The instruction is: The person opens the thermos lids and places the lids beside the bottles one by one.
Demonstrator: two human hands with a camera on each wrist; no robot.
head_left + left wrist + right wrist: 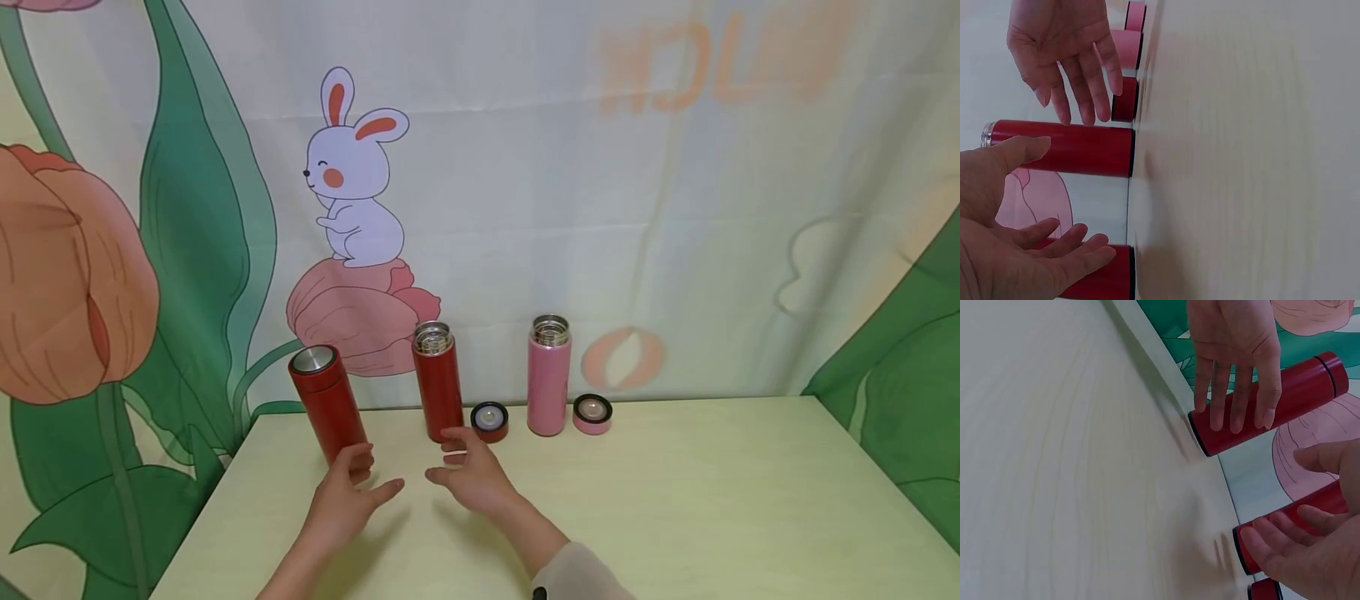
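My left hand (339, 508), fingers spread and loosely bent, is in front of a red thermos (330, 408) whose lid is on. Nothing lies in its grasp. Opposite it, my right hand (476, 482) holds nothing and is just in front of a second red thermos (440, 392), which stands upright with its steel mouth uncovered. To the right of this bottle lies a red lid (490, 423), turned inner side up. In the left wrist view, the thumb of my left hand (1029, 231) overlaps the uncovered red thermos (1085, 150); contact cannot be told.
Farther right stand an uncovered pink thermos (548, 383) and its pink lid (592, 414), inner side up. Everything stands on a pale wood-grain table (690, 500). A printed curtain (487, 208) with a rabbit and tulips hangs right behind the bottles.
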